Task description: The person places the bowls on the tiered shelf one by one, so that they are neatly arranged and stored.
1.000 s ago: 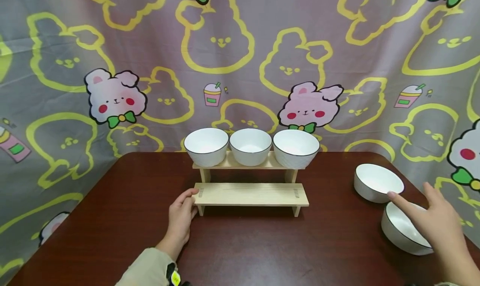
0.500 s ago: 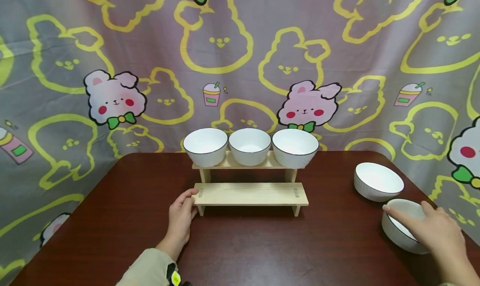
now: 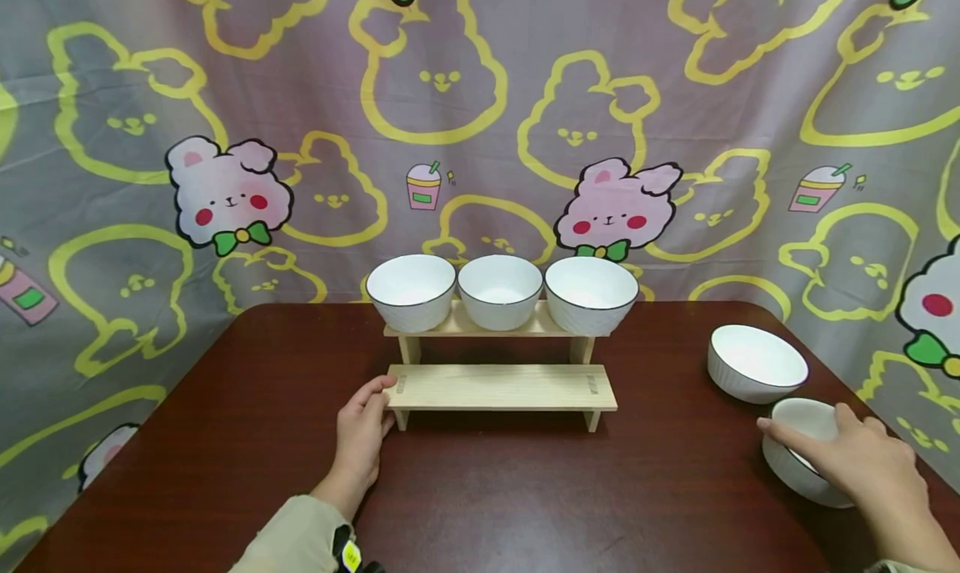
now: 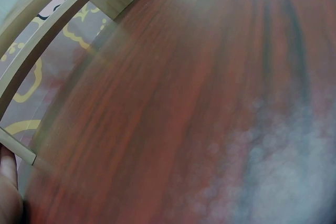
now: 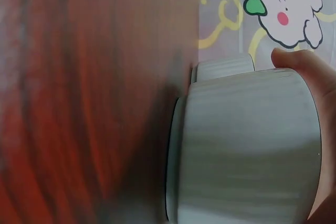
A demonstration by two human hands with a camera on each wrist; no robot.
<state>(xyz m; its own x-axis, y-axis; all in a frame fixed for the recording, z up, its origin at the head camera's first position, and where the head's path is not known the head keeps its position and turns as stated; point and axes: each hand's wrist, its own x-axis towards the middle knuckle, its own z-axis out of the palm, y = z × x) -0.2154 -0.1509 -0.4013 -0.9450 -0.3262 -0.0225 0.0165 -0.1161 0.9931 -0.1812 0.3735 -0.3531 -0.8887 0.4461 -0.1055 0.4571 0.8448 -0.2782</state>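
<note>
From my head view the right hand (image 3: 862, 464) covers the near side of the near bowl (image 3: 806, 460), so I cannot see how its fingers sit on the rim, and its forearm is cut off by the bottom right corner. My left wrist view is badly blurred: the table (image 4: 210, 119) is a red smear, only the edges of the wooden rack (image 4: 47, 35) enter at the top left, and only a fingertip (image 4: 8, 187) shows at the left edge. In my right wrist view the near bowl's wall (image 5: 247, 150) runs off the bottom edge, and the far bowl (image 5: 223, 67) peeks out behind it.
</note>
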